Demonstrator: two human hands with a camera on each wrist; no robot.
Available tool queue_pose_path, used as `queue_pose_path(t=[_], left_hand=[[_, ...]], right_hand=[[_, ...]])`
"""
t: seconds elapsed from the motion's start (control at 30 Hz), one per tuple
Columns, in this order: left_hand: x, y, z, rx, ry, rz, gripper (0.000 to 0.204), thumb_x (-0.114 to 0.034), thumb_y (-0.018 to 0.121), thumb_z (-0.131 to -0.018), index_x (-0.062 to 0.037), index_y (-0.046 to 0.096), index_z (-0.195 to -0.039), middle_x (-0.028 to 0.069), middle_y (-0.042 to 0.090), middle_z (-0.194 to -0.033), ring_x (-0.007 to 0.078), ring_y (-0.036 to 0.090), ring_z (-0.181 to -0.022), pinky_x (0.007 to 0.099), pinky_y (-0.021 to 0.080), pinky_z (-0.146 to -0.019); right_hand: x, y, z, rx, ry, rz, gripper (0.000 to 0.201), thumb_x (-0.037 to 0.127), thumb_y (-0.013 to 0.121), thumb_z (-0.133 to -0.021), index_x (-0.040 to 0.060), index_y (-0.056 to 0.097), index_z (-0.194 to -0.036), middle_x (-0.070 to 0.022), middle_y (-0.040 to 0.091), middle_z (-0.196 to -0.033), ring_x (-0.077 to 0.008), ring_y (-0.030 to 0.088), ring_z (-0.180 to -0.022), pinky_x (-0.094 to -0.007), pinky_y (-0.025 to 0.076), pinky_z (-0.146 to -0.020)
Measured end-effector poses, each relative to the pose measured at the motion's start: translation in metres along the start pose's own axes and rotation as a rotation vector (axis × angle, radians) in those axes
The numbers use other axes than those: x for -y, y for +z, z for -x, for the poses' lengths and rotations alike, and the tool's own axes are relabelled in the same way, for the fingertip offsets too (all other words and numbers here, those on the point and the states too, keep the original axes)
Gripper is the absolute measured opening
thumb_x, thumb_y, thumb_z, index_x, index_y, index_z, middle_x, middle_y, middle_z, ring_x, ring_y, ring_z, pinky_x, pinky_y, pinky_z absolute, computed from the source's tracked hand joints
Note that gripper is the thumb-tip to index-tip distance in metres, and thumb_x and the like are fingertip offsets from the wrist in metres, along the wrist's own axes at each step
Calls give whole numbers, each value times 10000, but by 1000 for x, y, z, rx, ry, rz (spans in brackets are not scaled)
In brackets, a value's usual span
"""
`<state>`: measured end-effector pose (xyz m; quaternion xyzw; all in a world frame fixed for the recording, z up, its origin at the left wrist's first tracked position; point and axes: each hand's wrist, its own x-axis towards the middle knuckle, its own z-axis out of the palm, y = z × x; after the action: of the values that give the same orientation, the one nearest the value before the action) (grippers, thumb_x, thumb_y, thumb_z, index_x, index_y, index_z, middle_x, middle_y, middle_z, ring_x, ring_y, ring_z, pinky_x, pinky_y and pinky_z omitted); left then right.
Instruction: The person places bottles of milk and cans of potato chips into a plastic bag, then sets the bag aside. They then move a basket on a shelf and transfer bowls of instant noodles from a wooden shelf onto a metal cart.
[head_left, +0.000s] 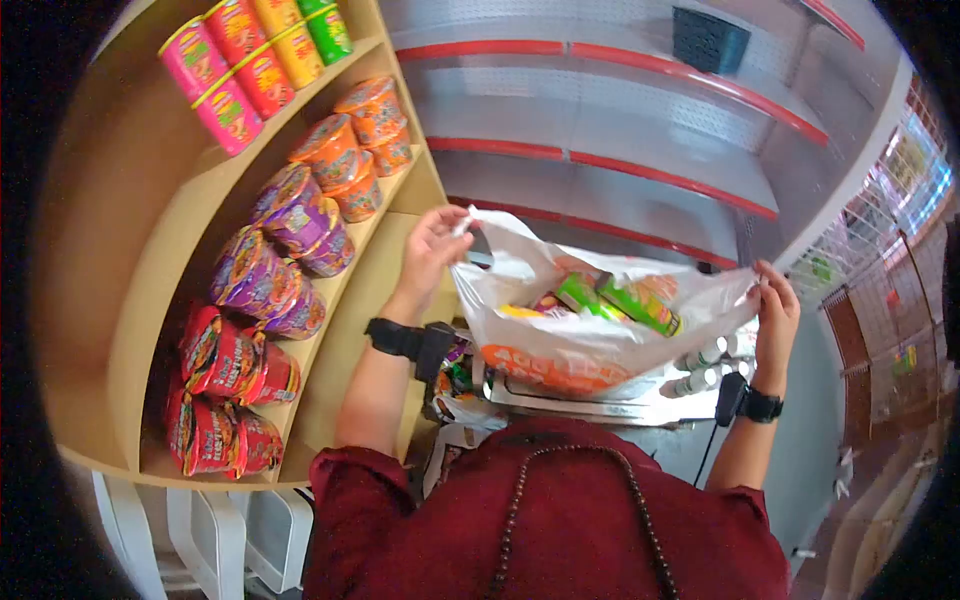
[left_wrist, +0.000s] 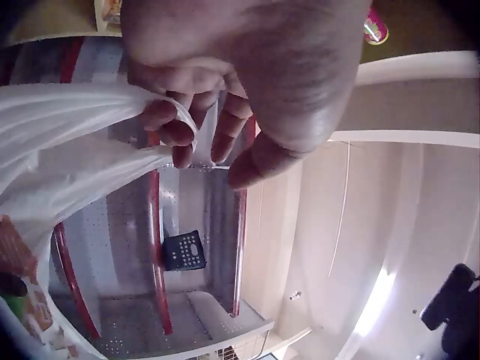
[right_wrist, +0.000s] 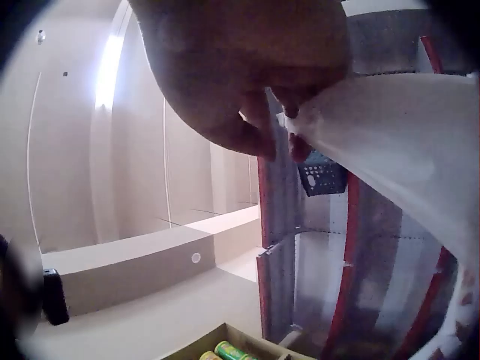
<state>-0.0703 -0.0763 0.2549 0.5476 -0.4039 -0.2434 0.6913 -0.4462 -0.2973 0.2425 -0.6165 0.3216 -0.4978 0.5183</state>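
A white plastic carrier bag (head_left: 650,352) with orange print is stretched wide between both hands, its mouth facing up. Inside lie green packs (head_left: 640,305), a yellow item (head_left: 520,312) and something dark purple, partly hidden by the bag's side. My left hand (head_left: 435,245) grips the bag's left handle; in the left wrist view the handle loop (left_wrist: 184,120) passes round the curled fingers. At the other side, my right hand (head_left: 778,305) pinches the right upper corner, and the right wrist view shows the plastic (right_wrist: 390,127) pulled taut from its fingertips.
On the left, a curved wooden shelf (head_left: 150,330) carries cup noodles (head_left: 360,150) and red noodle packs (head_left: 225,355). Behind the bag stand red-edged shelves (head_left: 660,190) with a dark basket (head_left: 708,40). Below the bag, white-capped containers (head_left: 700,368) sit beside a metal-edged surface (head_left: 600,408).
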Motion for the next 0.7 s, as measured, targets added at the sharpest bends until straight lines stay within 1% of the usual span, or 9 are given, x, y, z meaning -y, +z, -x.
queue_pose_path(t=[0.07,0.1,0.3,0.37,0.43,0.5,0.57,0.63,0.7], left_hand=[[13,-7,11,24,-86,81,310,-49,564,-749,-67,477,-1046,14,565,-908,25,441,-609,156,338,-526],[17,-6,18,14,-139,164,329,-48,567,-742,-63,470,-1057,13,573,-923,16,435,-579,144,320,-486],[44,-11,34,28,-139,294,360,-57,540,-753,-66,436,-1097,38,533,-1062,15,421,-568,127,292,-438],[44,-15,43,14,-216,315,360,-76,535,-762,-70,430,-1106,25,519,-1076,18,419,-585,128,286,-443],[51,-23,52,22,-252,322,341,-106,539,-774,-71,438,-1098,-5,525,-1029,19,427,-588,129,284,-440],[52,-26,62,-2,-313,326,338,-117,543,-777,-71,443,-1097,-12,525,-994,18,430,-586,124,285,-434],[67,-32,72,10,-306,319,317,-130,542,-785,-72,458,-1085,-18,534,-960,14,430,-582,126,291,-419],[66,-31,84,-2,-346,320,293,-127,539,-789,-61,463,-1065,-5,550,-931,16,425,-565,129,295,-416],[79,-32,92,-5,-327,277,276,-120,536,-792,-44,462,-1047,17,563,-897,16,414,-540,135,299,-413]], right_hand=[[-5,-2,0,106,145,67,246,95,492,-792,9,572,-1008,-7,574,-913,-74,500,-764,-190,395,-666],[-13,-1,-1,135,100,114,230,84,471,-800,4,574,-989,13,558,-793,-56,465,-652,-183,372,-569],[-23,8,0,116,200,550,217,128,531,-764,-19,604,-907,-65,591,-704,-95,533,-636,-226,412,-554],[-76,-18,-12,185,-81,1089,233,185,581,-707,-6,618,-836,-163,604,-742,-262,591,-717,-335,445,-652],[-45,-1,-5,295,-30,1196,228,203,597,-699,3,629,-804,-177,601,-775,-337,570,-768,-376,439,-695],[-12,15,-4,291,-65,1270,268,277,546,-727,39,623,-824,-203,575,-835,-343,541,-800,-391,421,-719],[-10,19,-18,86,-308,1352,210,224,590,-711,49,620,-822,-211,549,-969,-337,500,-951,-360,403,-812],[32,55,-22,31,-613,1233,246,170,614,-695,45,592,-905,-207,523,-1034,-340,478,-1001,-364,394,-840],[63,98,-29,115,-593,1118,261,149,617,-692,36,583,-924,-192,536,-1028,-334,482,-1004,-369,386,-847]])
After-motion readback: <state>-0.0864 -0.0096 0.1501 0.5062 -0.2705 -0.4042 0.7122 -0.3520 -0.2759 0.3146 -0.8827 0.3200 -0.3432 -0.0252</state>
